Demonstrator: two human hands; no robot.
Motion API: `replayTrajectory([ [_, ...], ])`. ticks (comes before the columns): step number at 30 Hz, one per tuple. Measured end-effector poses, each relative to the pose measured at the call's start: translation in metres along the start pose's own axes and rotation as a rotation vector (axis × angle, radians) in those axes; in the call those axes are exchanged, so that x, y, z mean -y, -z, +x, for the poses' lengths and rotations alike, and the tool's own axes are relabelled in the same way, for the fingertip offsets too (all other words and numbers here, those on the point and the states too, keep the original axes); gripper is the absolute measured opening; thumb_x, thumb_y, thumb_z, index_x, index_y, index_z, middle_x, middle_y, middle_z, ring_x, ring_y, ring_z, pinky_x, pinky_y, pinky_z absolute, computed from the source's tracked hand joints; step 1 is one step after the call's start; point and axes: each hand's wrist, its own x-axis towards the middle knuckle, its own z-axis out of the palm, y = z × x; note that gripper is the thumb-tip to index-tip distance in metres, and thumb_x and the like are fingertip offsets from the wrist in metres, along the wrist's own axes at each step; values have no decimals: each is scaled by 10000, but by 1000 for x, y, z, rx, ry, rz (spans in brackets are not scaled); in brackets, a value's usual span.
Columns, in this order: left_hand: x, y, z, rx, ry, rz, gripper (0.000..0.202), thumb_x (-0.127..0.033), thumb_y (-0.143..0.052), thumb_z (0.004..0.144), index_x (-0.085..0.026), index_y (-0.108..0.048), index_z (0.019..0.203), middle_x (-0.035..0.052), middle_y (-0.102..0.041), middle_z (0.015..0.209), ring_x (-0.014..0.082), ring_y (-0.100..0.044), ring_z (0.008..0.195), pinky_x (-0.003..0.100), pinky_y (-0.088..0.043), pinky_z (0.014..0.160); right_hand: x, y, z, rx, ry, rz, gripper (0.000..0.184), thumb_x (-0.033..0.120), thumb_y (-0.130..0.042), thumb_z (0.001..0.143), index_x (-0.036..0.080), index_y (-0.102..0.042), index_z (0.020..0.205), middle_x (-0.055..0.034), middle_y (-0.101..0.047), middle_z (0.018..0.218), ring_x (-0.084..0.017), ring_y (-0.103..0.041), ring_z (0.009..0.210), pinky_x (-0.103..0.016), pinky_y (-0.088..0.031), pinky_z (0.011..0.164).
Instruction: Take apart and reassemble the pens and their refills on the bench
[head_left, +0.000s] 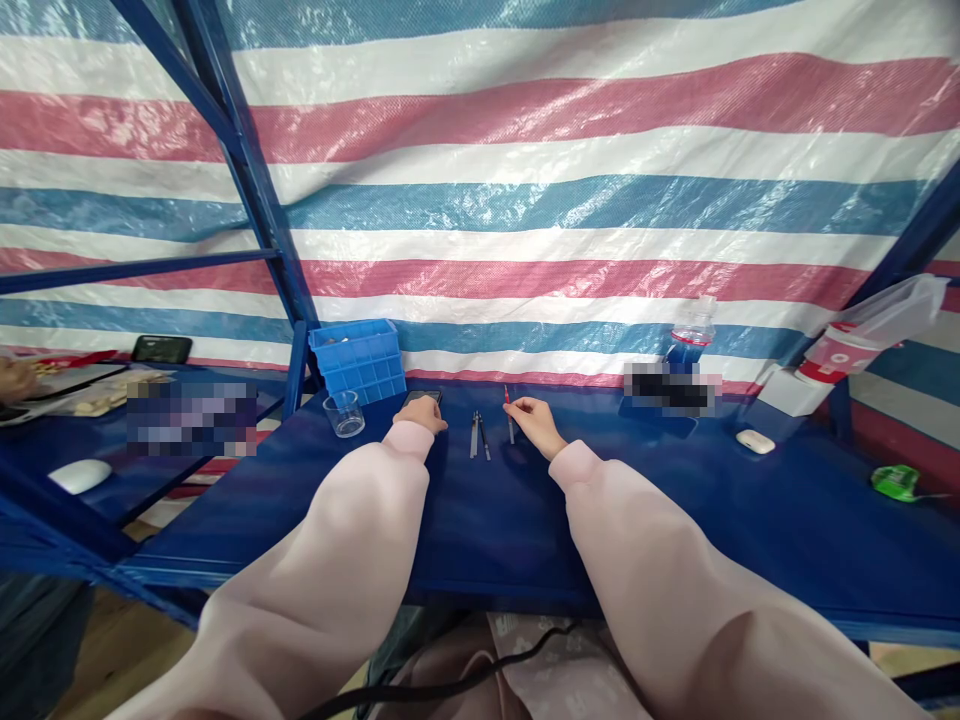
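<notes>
Nearest the camera, the pale pink left sleeve (322,540) and right sleeve (660,570) run forward over a dark blue desk (495,540), their cuffs gathered at the wrists. The left hand (421,413) lies over the near edge of a dark phone (420,397), its fingers loosely curled, though whether they grip the phone or merely rest on it cannot be told. The right hand (534,421) reaches inward, its fingers (517,406) at a slim red-tipped tool (509,415) lying upright in view; they touch it or come just beside it, and a real grasp is hard to confirm from this view. Between the hands lie two thin metal tools (478,436), side by side and too small to identify.

Left of the phone stand a clear plastic cup (343,415) and a blue compartment box (358,360). Farther right are a water bottle (694,322) and a white earbud case (754,441). Pixelated patches (670,388) hide part of the desk's far edge and the neighbouring shelf. At the far left, another person's hand (13,380) is cut off by the frame's edge, beside a white computer mouse (80,476). A striped tarpaulin (525,130) fills the background.
</notes>
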Motion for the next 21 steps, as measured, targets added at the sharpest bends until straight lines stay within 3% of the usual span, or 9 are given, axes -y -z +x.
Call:
replayTrajectory([
  [5, -7, -13, 3, -120, -212, -191, 212, -383, -588, 715, -180, -650, 726, 35, -661, 756, 152, -593, 699, 224, -436, 629, 4, 0, -3, 6, -79, 62, 274, 422, -579, 666, 152, -623, 639, -4, -589, 613, -133, -516, 604, -236, -383, 594],
  [10, -17, -23, -1, -117, -465, -385, 288, -440, -583, 708, -166, -671, 705, 19, -654, 698, 132, -556, 641, 221, -417, 624, 16, 1, -8, 30, -111, 231, 274, 415, -642, 611, 147, -658, 667, -18, -610, 660, -137, -523, 645, -234, -386, 593],
  [15, -25, -25, -10, -28, -523, -519, 353, -475, -598, 678, -140, -692, 739, 22, -635, 633, 117, -502, 563, 220, -380, 537, 29, 1, -18, 119, -202, 283, 305, 439, -653, 609, 152, -684, 707, 5, -554, 555, -106, -455, 522, -223, -312, 465],
  [21, -29, -26, -13, 117, -535, -738, 361, -462, -629, 638, -118, -698, 725, 24, -627, 621, 106, -486, 551, 212, -366, 511, 40, -4, -27, 154, -166, 346, 321, 450, -658, 608, 164, -706, 744, -19, -614, 677, -124, -494, 620, -220, -321, 489],
])
